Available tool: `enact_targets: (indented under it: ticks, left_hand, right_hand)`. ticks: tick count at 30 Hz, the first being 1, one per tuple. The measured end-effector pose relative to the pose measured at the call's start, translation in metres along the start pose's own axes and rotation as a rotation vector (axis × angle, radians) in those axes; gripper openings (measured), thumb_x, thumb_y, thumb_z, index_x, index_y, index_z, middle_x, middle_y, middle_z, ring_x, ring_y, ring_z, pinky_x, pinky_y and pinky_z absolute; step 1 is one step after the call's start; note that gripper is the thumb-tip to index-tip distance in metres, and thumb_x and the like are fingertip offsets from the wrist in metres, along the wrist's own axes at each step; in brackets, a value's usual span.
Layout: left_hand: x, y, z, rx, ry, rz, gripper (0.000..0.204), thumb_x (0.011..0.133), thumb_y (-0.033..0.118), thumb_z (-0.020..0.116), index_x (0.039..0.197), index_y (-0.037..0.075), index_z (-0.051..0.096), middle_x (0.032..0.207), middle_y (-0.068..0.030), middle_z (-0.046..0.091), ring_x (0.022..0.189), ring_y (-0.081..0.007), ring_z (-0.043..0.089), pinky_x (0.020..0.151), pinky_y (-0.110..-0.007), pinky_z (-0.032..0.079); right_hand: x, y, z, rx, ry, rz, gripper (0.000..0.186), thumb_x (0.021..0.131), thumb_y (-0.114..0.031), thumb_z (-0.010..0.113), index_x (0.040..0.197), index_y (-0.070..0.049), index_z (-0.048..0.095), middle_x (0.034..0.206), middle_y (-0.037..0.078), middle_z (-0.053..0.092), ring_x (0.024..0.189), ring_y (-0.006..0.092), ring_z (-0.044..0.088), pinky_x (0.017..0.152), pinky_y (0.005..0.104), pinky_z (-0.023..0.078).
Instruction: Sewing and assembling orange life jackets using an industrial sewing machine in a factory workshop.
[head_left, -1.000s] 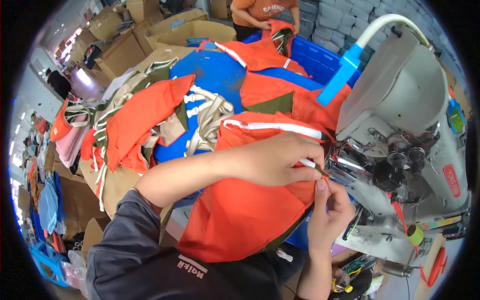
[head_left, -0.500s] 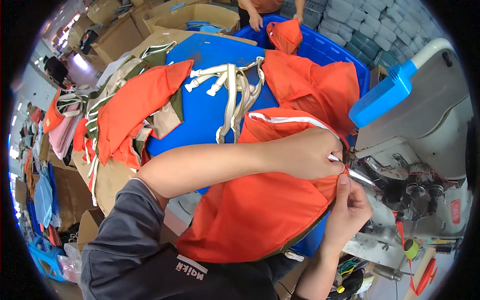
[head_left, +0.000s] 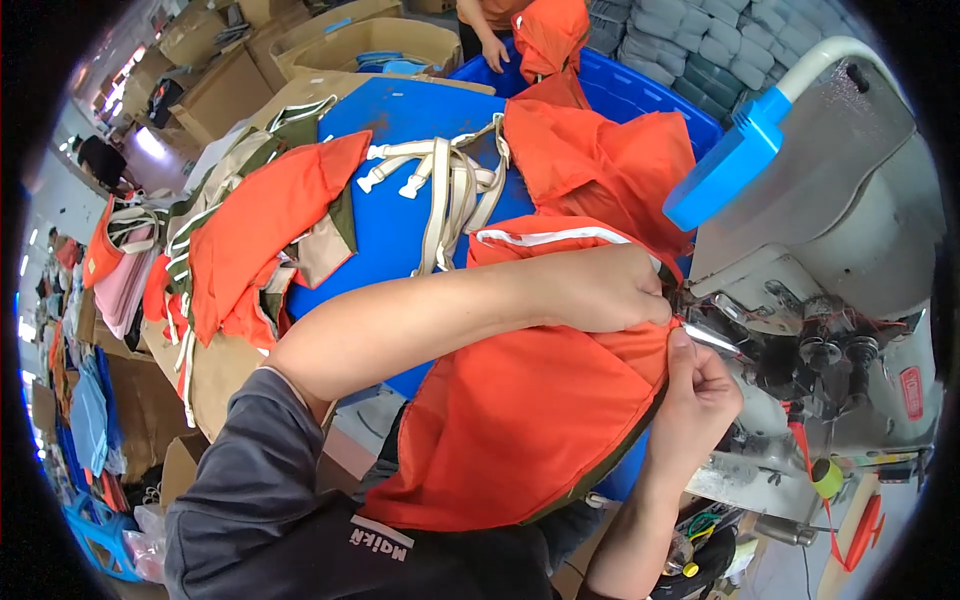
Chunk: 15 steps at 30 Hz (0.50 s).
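Observation:
An orange cloth piece [head_left: 530, 430] with a white strip along its upper fold and an olive-green edge spreads over my lap. My left hand [head_left: 630, 290], its arm crossing over the cloth, is closed on the cloth's edge beside the sewing machine [head_left: 810, 270]. Just below it, my right hand [head_left: 703, 385] pinches the same edge between thumb and fingers. Both hands are close to the machine's metal parts, where the cloth's edge meets them. The exact stitching spot is hidden by my left hand.
On the blue tabletop [head_left: 400, 108] lie cream straps with buckles [head_left: 440, 185], a pile of orange and olive cloth [head_left: 270, 220] and more orange cloth [head_left: 605, 155]. A blue plastic holder [head_left: 725, 160] hangs at the machine. Behind, a co-worker's hand [head_left: 494, 52] is by a blue bin [head_left: 640, 95].
The view has shifted slightly. The co-worker's orange bundle has risen above the bin. A white bit in my left hand's fingers no longer shows. Both my hands keep hold of the cloth.

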<state>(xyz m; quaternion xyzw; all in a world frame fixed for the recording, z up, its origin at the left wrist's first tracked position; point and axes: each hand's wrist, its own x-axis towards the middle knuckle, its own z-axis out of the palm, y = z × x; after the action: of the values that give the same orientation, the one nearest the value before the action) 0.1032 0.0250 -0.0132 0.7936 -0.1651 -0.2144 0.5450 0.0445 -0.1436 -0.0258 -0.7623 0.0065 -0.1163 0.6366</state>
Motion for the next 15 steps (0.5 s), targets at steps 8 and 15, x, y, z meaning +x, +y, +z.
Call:
enact_targets:
  ticks: [8,15]
  left_hand:
    - [0.0065,-0.0083,0.0071,-0.128,0.03,0.026,0.023,0.09,0.015,0.054,0.079,-0.004,0.063,0.066,-0.0026,0.053,0.063,-0.0095,0.046,0.059,-0.028,0.039]
    - [0.0077,-0.0116,0.0094,-0.13,0.044,0.069,0.023,0.089,0.014,0.054,0.073,-0.003,0.058,0.064,-0.0023,0.05,0.061,-0.0095,0.043,0.058,-0.029,0.037]
  right_hand:
    - [0.0038,0.0016,-0.0044,-0.002,-0.016,-0.023,0.028,0.093,-0.013,0.069,0.068,0.0,0.063,0.059,-0.009,0.048,0.055,-0.0005,0.031,0.048,0.0205,0.021]
    - [0.0022,0.0038,-0.0016,-0.063,0.024,-0.053,0.033,0.093,-0.015,0.069,0.064,0.0,0.059,0.057,-0.009,0.043,0.055,0.0003,0.029,0.049,0.022,0.019]
